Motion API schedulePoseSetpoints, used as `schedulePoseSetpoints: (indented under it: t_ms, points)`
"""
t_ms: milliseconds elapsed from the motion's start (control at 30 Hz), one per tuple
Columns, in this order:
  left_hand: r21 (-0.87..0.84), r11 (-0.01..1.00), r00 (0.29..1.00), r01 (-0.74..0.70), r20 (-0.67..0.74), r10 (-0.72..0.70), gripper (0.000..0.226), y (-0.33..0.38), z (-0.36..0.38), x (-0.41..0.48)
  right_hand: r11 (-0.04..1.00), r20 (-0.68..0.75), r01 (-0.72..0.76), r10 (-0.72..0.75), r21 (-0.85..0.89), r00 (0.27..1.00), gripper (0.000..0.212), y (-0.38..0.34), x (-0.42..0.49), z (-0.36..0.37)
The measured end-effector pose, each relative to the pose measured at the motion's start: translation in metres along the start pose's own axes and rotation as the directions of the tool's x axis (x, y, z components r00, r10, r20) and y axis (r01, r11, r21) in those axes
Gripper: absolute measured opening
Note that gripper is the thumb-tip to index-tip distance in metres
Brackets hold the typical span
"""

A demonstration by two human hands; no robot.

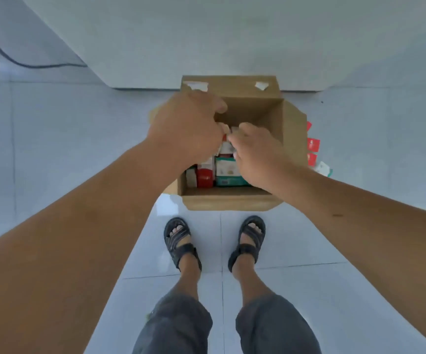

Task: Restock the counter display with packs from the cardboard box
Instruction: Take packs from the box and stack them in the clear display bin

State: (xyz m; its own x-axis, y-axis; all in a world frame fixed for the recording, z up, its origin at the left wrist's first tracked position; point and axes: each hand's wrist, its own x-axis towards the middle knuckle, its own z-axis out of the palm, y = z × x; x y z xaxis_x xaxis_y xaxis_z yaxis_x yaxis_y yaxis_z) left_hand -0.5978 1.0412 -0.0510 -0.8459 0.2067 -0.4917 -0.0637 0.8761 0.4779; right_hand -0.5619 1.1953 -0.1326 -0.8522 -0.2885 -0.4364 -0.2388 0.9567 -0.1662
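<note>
An open cardboard box stands on the floor in front of my feet, with red, white and teal packs inside it. Both my hands reach down into the box. My left hand has its fingers curled around packs near the box's middle. My right hand also curls its fingers onto the same small white pack. The fingertips and most of the held packs are hidden by the hands.
A white counter front rises just behind the box. Several red packs and a white-teal one lie on the tiled floor right of the box. A dark cable runs along the floor at the far left. My sandalled feet stand near the box.
</note>
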Motion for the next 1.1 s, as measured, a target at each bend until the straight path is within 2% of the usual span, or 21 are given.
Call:
schedulePoseSetpoints:
  t_ms: [100, 233, 333, 500, 567, 633, 733, 833, 900, 1100]
  points:
    - [0.029, 1.0, 0.999, 0.002, 0.032, -0.003, 0.042, -0.029, 0.048, 0.03, 0.999, 0.131, 0.035, -0.039, 0.033, 0.991, 0.029, 0.005, 0.031, 0.069]
    - [0.045, 0.997, 0.997, 0.068, 0.031, -0.069, 0.042, -0.056, 0.099, 0.061, 0.997, 0.31, 0.052, -0.065, 0.049, 0.949, 0.056, 0.011, 0.072, 0.14]
    - [0.038, 0.994, 0.993, 0.106, 0.046, -0.107, 0.044, -0.069, 0.126, 0.079, 0.996, 0.426, 0.065, -0.088, 0.068, 0.9, 0.047, 0.01, 0.098, 0.179]
    - [0.061, 0.986, 0.975, 0.156, 0.153, -0.164, 0.058, -0.071, 0.142, 0.104, 0.979, 0.381, 0.061, -0.134, 0.196, 0.915, 0.04, 0.006, 0.134, 0.219]
    - [0.078, 0.981, 0.968, 0.177, 0.167, -0.188, 0.058, -0.072, 0.144, 0.107, 0.971, 0.395, -0.005, -0.092, 0.238, 0.914, 0.037, 0.003, 0.144, 0.232]
    - [0.041, 0.987, 0.981, 0.155, 0.108, -0.158, 0.046, -0.074, 0.145, 0.103, 0.953, 0.439, -0.109, -0.027, 0.283, 0.898, 0.035, 0.005, 0.145, 0.239]
    - [-0.032, 0.995, 0.996, 0.092, 0.005, -0.092, 0.03, -0.072, 0.137, 0.091, 0.887, 0.466, -0.219, 0.005, 0.406, 0.885, 0.031, 0.019, 0.131, 0.225]
    - [-0.016, 0.994, 0.993, 0.109, 0.056, -0.108, 0.038, -0.055, 0.114, 0.083, 0.82, 0.413, -0.282, 0.062, 0.498, 0.908, 0.047, 0.034, 0.107, 0.182]
    - [0.005, 0.99, 0.985, 0.143, 0.098, -0.143, 0.049, -0.039, 0.091, 0.073, 0.748, 0.347, -0.303, 0.105, 0.59, 0.932, 0.049, 0.041, 0.089, 0.141]
    - [-0.073, 0.996, 0.994, 0.061, 0.091, -0.054, 0.04, 0.022, 0.004, 0.023, 0.52, 0.207, -0.291, 0.213, 0.803, 0.955, 0.04, 0.04, 0.02, -0.023]
